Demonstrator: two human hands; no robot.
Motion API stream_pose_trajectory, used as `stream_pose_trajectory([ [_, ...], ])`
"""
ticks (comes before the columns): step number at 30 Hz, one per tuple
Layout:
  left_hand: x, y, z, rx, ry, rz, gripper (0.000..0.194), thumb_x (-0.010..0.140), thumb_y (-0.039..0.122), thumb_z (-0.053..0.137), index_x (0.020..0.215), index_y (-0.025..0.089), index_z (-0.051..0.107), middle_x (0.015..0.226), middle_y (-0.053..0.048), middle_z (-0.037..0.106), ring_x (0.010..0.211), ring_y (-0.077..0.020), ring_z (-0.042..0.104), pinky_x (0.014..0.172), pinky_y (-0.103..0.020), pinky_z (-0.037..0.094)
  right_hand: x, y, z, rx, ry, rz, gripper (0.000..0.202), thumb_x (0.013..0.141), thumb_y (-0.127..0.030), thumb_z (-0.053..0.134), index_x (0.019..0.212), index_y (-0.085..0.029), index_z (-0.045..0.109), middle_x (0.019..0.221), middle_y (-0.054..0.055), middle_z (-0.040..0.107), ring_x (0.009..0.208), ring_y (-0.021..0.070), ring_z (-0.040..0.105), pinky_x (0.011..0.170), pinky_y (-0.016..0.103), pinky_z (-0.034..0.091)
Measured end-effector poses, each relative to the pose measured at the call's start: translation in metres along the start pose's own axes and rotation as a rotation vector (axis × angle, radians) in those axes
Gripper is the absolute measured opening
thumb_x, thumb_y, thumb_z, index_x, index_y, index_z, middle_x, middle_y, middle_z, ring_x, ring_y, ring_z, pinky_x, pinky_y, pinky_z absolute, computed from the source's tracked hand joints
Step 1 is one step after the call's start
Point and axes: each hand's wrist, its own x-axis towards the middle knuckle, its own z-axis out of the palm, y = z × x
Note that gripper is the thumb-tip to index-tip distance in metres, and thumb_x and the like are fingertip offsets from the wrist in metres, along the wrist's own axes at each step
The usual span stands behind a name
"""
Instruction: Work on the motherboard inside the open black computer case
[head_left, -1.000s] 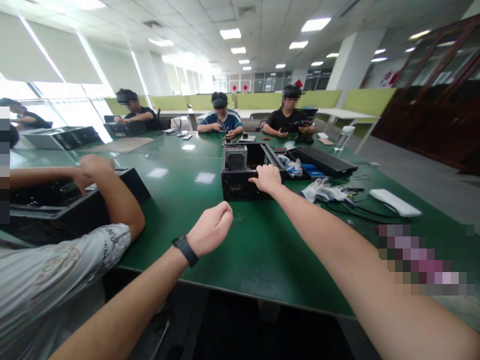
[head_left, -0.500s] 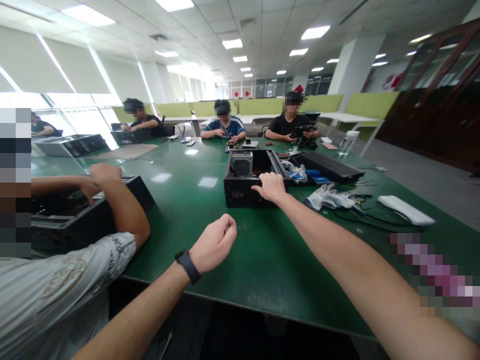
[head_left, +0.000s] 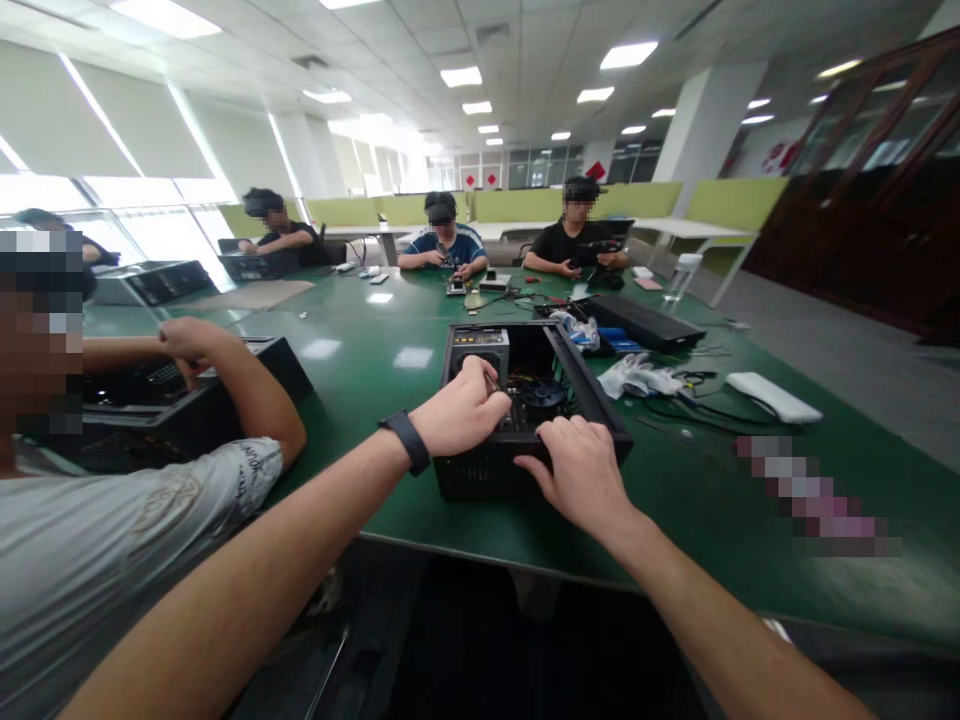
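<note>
An open black computer case [head_left: 480, 472] lies on the green table in front of me, with a boxy power supply [head_left: 480, 340] at its far left and a round fan [head_left: 541, 392] and coloured wires inside. My right hand [head_left: 585, 470] grips the case's near rim toward the right corner, fingers over the edge and thumb outside. Wearing a dark wristband, my left hand [head_left: 461, 410] hangs over the near left part of the opening. Its thumb and fingers are pinched together around something small that I cannot make out.
White gloves [head_left: 641, 375], black cables [head_left: 667, 415] and a white elongated object [head_left: 774, 397] lie to the right. Behind them is a black panel [head_left: 645, 322]. At my left a co-worker's arm [head_left: 247, 390] reaches over another case [head_left: 289, 375]. Several people sit across the table.
The case has come closer to me with my right hand on its rim. My left hand has moved from above the bare table to over the case opening.
</note>
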Motion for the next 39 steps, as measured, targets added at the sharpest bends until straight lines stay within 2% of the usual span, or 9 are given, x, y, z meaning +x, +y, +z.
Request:
stream_pose_trajectory([
  [3,0.007,0.0,0.015,0.212,-0.1,0.037,0.032,0.092,0.032,0.049,0.118,0.012,0.051,0.105,-0.013,0.065,0.091,-0.0213,0.063,0.084,-0.034,0.051,-0.039,-0.011,-0.02,0.042,-0.002,-0.006,0.029,0.095,-0.05,0.054,0.09,-0.021,0.056,0.09,0.005,0.059,0.09,0.0229,0.048,0.081,0.038,0.028],
  [6,0.016,0.001,0.032,0.482,-0.259,0.053,0.038,0.089,0.035,0.056,0.121,0.013,0.06,0.117,-0.018,0.064,0.1,-0.0249,0.066,0.088,-0.035,0.053,-0.069,-0.021,-0.036,0.129,0.018,0.008,0.022,0.093,-0.044,0.059,0.089,-0.022,0.057,0.088,0.004,0.058,0.087,0.0225,0.047,0.081,0.038,0.028],
  [9,0.026,0.004,0.047,0.677,-0.414,0.069,0.035,0.083,0.037,0.064,0.109,0.014,0.071,0.115,-0.018,0.067,0.1,-0.0281,0.069,0.087,-0.036,0.055,-0.09,-0.028,-0.047,0.208,0.047,0.025,0.018,0.089,-0.039,0.065,0.089,-0.022,0.058,0.086,0.003,0.057,0.085,0.0222,0.046,0.081,0.038,0.029],
  [12,0.036,0.007,0.06,0.782,-0.509,0.098,0.027,0.078,0.033,0.068,0.096,0.014,0.076,0.102,-0.016,0.074,0.099,-0.0292,0.07,0.086,-0.036,0.056,-0.103,-0.032,-0.053,0.251,0.058,0.031,0.017,0.087,-0.036,0.067,0.088,-0.023,0.058,0.085,0.002,0.057,0.083,0.0218,0.045,0.08,0.037,0.029],
  [17,0.049,0.004,0.075,0.837,-0.629,-0.004,0.037,0.069,0.032,0.078,0.101,0.012,0.078,0.105,-0.016,0.076,0.096,-0.0289,0.072,0.081,-0.033,0.058,-0.119,-0.037,-0.059,0.28,0.082,0.04,0.015,0.086,-0.034,0.068,0.087,-0.024,0.057,0.081,0.001,0.055,0.081,0.0217,0.044,0.08,0.037,0.029],
  [25,0.055,-0.025,0.096,0.858,-0.766,-0.091,0.065,0.054,0.033,0.091,0.113,0.012,0.076,0.115,-0.017,0.075,0.106,-0.0301,0.07,0.09,-0.031,0.057,-0.128,-0.041,-0.061,0.272,0.111,0.044,0.015,0.089,-0.035,0.065,0.086,-0.024,0.057,0.079,0.001,0.054,0.078,0.0216,0.042,0.079,0.038,0.029],
  [39,0.056,-0.021,0.102,0.899,-0.774,-0.115,0.072,0.049,0.034,0.095,0.115,0.013,0.076,0.117,-0.017,0.074,0.11,-0.0312,0.069,0.097,-0.032,0.054,-0.127,-0.041,-0.061,0.251,0.114,0.043,0.016,0.089,-0.038,0.064,0.087,-0.023,0.058,0.079,0.002,0.056,0.078,0.0215,0.042,0.079,0.037,0.029],
])
